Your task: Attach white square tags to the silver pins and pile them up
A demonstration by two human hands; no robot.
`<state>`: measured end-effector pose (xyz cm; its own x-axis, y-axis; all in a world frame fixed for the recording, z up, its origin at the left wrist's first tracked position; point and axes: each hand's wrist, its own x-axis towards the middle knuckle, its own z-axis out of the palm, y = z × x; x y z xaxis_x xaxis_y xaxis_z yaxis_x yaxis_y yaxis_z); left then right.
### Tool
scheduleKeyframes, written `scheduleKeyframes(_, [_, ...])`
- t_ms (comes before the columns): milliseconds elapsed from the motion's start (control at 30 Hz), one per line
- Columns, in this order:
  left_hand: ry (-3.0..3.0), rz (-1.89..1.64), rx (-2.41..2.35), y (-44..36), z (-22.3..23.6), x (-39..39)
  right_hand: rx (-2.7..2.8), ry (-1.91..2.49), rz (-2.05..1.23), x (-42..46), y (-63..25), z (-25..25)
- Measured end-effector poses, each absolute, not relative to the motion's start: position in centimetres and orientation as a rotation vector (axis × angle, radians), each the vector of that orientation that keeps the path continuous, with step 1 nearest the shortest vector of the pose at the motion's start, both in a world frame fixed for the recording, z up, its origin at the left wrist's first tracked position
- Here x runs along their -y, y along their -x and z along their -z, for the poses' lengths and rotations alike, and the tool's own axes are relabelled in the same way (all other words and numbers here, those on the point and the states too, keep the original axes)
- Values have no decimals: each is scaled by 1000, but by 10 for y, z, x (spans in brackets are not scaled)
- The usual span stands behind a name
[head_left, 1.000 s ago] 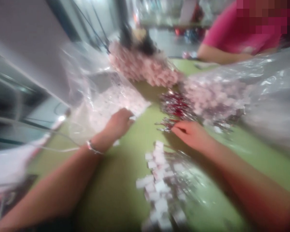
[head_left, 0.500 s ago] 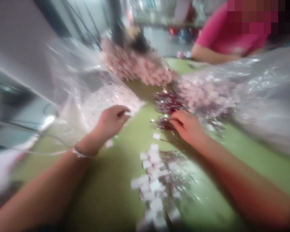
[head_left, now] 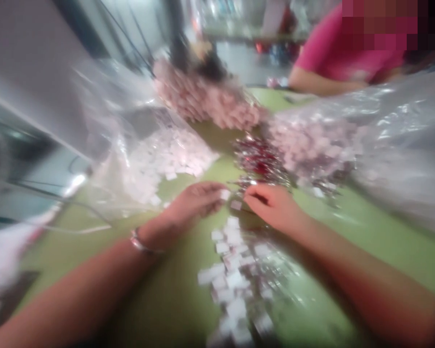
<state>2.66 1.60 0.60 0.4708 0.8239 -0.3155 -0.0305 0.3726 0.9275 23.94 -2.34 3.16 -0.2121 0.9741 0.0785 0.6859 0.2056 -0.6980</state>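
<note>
My left hand (head_left: 199, 198) is closed in a pinch on a small white block (head_left: 225, 194), held out toward the right hand. Close by, my right hand (head_left: 270, 203) is closed with thumb and fingertips together; a thin piece may lie in them, but blur hides it. Just beyond it lies a pile of dark red and silvery thin pieces (head_left: 259, 157). One white block (head_left: 236, 205) rests on the table between the hands. Nearer me, a heap of white blocks (head_left: 235, 278) with thin stems spreads over the green table (head_left: 159, 295).
A clear plastic bag (head_left: 112, 140) spills white blocks (head_left: 181, 152) at the left. Pink bundles (head_left: 210, 99) lie at the back. Another large plastic bag (head_left: 398, 140) with pale pink pieces (head_left: 311, 140) is at the right. A person in a pink shirt (head_left: 326, 53) sits across the table.
My left hand has moved right and nearer me, from the white blocks by the bag to beside the right hand, carrying a block. My right hand has come slightly nearer, off the red pile.
</note>
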Motion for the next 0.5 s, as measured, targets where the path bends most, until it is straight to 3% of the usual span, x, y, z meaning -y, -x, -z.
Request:
scheduleKeyframes(300, [-1156,-617,-896,-24,1,-18,2059,1436,-801,28,-234,-26])
scheduleKeyframes(500, [-1418,-635,-914,-24,-1,-14,1754,1548,-1415,29,-232,-34])
